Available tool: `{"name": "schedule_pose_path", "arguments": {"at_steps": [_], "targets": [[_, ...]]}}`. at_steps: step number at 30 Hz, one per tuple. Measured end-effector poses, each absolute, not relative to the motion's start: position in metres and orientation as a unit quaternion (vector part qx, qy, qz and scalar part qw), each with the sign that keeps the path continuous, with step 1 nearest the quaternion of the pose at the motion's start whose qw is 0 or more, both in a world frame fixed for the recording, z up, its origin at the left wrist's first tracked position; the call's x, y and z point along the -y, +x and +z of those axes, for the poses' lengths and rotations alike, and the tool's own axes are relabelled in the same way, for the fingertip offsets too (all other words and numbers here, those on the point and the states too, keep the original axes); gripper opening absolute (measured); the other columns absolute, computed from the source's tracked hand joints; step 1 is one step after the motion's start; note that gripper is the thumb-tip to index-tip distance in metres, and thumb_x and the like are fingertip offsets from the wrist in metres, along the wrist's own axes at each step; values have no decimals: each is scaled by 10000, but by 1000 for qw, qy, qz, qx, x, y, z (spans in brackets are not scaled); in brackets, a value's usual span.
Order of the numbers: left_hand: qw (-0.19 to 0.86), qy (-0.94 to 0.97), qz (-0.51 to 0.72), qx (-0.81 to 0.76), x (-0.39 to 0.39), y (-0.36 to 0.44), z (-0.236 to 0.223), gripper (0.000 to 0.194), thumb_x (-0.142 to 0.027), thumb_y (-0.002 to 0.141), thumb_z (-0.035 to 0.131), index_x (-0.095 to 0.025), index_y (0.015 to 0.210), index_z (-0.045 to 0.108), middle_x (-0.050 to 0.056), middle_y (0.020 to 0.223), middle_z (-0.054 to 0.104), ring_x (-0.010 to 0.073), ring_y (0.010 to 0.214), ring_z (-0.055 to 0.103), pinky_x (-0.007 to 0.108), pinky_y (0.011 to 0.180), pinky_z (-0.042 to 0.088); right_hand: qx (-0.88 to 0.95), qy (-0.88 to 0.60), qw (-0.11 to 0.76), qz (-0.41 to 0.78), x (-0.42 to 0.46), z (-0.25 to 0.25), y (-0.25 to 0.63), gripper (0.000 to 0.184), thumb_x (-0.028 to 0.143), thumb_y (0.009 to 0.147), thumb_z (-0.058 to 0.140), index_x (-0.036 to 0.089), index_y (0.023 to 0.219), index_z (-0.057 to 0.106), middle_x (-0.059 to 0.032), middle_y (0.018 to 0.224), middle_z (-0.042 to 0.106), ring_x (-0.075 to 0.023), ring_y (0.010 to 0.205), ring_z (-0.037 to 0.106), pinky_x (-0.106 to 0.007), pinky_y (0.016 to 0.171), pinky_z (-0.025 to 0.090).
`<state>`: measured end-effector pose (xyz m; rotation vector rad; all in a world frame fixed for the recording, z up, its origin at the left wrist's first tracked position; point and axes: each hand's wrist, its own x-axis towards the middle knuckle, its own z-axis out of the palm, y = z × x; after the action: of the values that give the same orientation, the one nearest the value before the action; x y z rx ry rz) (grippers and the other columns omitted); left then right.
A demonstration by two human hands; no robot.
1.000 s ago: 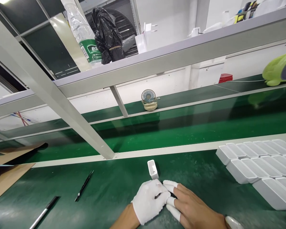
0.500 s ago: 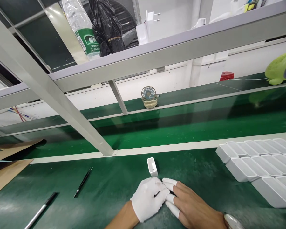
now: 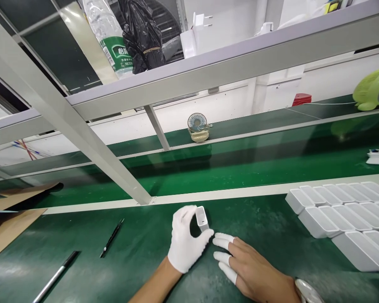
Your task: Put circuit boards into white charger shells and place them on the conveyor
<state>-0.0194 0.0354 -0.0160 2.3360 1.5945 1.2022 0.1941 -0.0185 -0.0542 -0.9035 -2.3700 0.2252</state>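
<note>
My left hand (image 3: 185, 242), in a white glove, reaches to a small white open-topped box (image 3: 201, 217) on the green bench. Its fingers and thumb are apart and curve around the box's left side. The thumb is at the near end and a fingertip by the far left corner; I cannot tell whether they press on it. My right hand (image 3: 240, 261), with white covers on several fingertips, is just right of the left thumb. Its fingers stretch out over the bench, and nothing shows in them.
Rows of white boxes (image 3: 322, 221) stand at the right. A black pen (image 3: 112, 237) and a silver marker (image 3: 56, 276) lie left, near cardboard (image 3: 12, 231). A slanting metal post (image 3: 97, 155) meets the bench edge. Beyond is a green conveyor belt (image 3: 255, 164) with a white item (image 3: 377, 157).
My hands have parted. The left hand has moved forward and opened around the small box, while the right stays nearly in place. A white item on the belt has moved left into fuller view.
</note>
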Motion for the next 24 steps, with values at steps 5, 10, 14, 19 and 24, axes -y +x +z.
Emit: {"name": "schedule_pose_path", "arguments": {"at_steps": [5, 10, 14, 19, 24], "targets": [[231, 713, 342, -566, -56, -24, -21, 720, -204, 755, 681, -234, 1430, 433, 93, 1386, 570, 273, 1266, 559, 475, 1059, 477, 890, -341, 287, 95, 19, -54, 195, 294, 167, 938, 580, 198, 1226, 635, -117, 1323, 627, -276, 1326, 521, -427, 1079, 480], [269, 726, 313, -550, -54, -24, -14, 591, -229, 806, 644, -233, 1382, 512, 89, 1351, 590, 252, 1213, 587, 464, 1062, 470, 888, -338, 292, 109, 20, -56, 195, 290, 163, 949, 564, 205, 1228, 629, -109, 1327, 621, -267, 1339, 507, -418, 1096, 464], [259, 747, 309, -529, -52, -23, -10, 545, -217, 745, 717, -244, 1273, 587, 64, 1215, 615, 237, 1113, 614, 436, 994, 508, 886, -341, 295, 108, 20, -54, 195, 286, 170, 956, 558, 209, 1232, 624, -106, 1329, 618, -264, 1327, 517, -427, 1096, 463], [270, 747, 312, -522, -53, -23, -10, 558, -179, 611, 817, -236, 1130, 619, 35, 1124, 610, 229, 1029, 628, 423, 949, 521, 886, -337, 301, 102, 19, -52, 196, 232, 150, 934, 571, 191, 1145, 660, -111, 1244, 661, -265, 1298, 541, -412, 1094, 462], [267, 749, 313, -519, -52, -22, -9, 528, -175, 639, 779, -233, 1135, 608, 41, 1125, 612, 229, 1025, 625, 437, 942, 524, 891, -336, 290, 95, 20, -51, 196, 233, 155, 943, 554, 189, 1152, 651, -116, 1278, 643, -269, 1311, 528, -420, 1088, 469]]}}
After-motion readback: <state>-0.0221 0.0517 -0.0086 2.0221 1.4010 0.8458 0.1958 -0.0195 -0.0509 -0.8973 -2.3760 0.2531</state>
